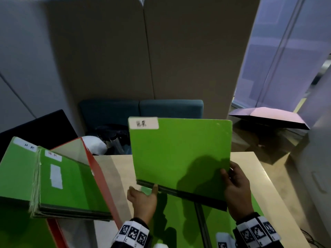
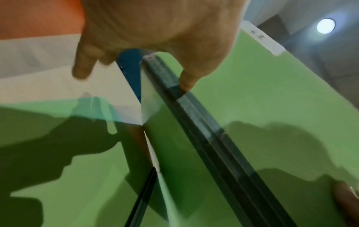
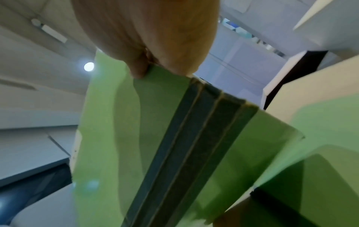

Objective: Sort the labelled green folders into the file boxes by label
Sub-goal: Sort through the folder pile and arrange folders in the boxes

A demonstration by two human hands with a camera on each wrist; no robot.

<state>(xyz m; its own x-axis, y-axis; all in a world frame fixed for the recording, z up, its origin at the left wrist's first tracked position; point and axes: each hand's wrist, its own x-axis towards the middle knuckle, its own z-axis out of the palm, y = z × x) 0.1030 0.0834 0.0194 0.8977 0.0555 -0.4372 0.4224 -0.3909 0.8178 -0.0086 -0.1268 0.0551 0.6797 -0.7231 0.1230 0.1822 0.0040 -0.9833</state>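
**Clearly a stiff, light board folder: grip the spine corners**

Upright above the pale tabletop (image 1: 258, 176), the flat green card folder with dark spine (image 1: 180, 153) looks rigid, light and smooth-faced, its white label (image 1: 143, 123) unreadable. The right hand (image 1: 236, 188) pinches its lower right corner; the left hand (image 1: 143, 199) props the spine with relaxed fingers. HR-labelled green folders (image 1: 59, 178) lean in a red-edged file box (image 1: 100, 178) to the left.

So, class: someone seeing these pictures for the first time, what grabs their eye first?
Probably the raised green folder at centre, white label at its top left corner, gripped at the lower right by the right hand while the left hand touches its bottom edge. Next, the HR-labelled folders leaning in the red file box at left.
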